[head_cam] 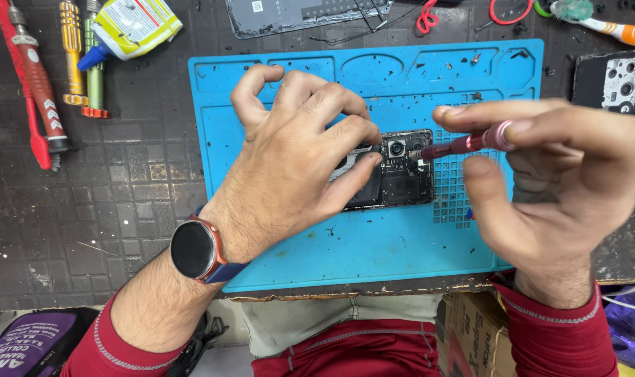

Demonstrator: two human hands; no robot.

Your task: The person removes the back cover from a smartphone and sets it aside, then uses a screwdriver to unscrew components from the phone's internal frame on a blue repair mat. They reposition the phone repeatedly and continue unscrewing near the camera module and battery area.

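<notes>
Red sleeves frame the bottom edge, the left wrist wearing a round black smartwatch (194,249). At ten o'clock of the blue silicone repair mat (373,244) lie a red-handled tool (37,84), a yellow screwdriver (71,52) and a glue tube (125,29). On the mat's middle the left hand (296,160), fingers curled, presses down on an opened smartphone (401,171) with its camera module exposed. From three o'clock the right hand (548,174) pinches a slim red precision screwdriver (464,144), tip touching the phone's upper right edge. At one o'clock off the mat lie a toothbrush (597,21) and another phone's back (611,80).
</notes>
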